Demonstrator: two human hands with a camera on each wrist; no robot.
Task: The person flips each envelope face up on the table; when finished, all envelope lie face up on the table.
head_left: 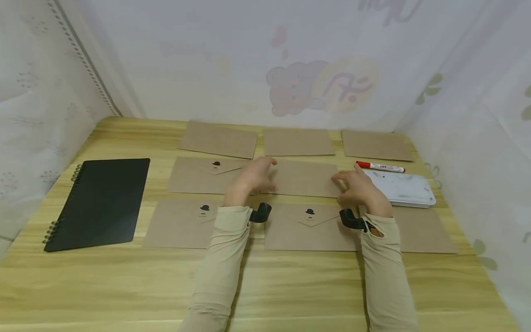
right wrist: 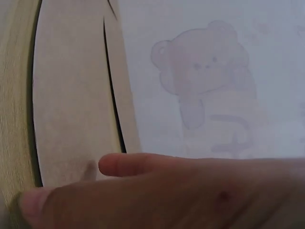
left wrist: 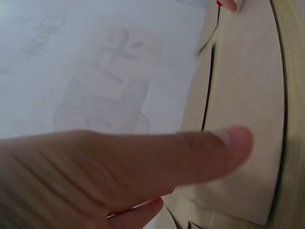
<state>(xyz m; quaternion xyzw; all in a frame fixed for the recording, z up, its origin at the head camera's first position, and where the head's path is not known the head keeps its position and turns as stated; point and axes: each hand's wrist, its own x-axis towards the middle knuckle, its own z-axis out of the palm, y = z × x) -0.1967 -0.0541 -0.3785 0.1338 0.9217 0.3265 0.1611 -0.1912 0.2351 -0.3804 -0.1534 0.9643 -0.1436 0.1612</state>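
Head view: both hands (head_left: 307,182) reach forward, flanking the middle envelope (head_left: 304,179).

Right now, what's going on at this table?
A person has both hands on the plain middle envelope in a three-by-three grid of brown envelopes on a wooden table. The left hand is at its left edge, the right hand at its right edge; whether they grip or just touch it is unclear. A black spiral notebook lies to the left, and a red-capped marker and a white tray to the right.
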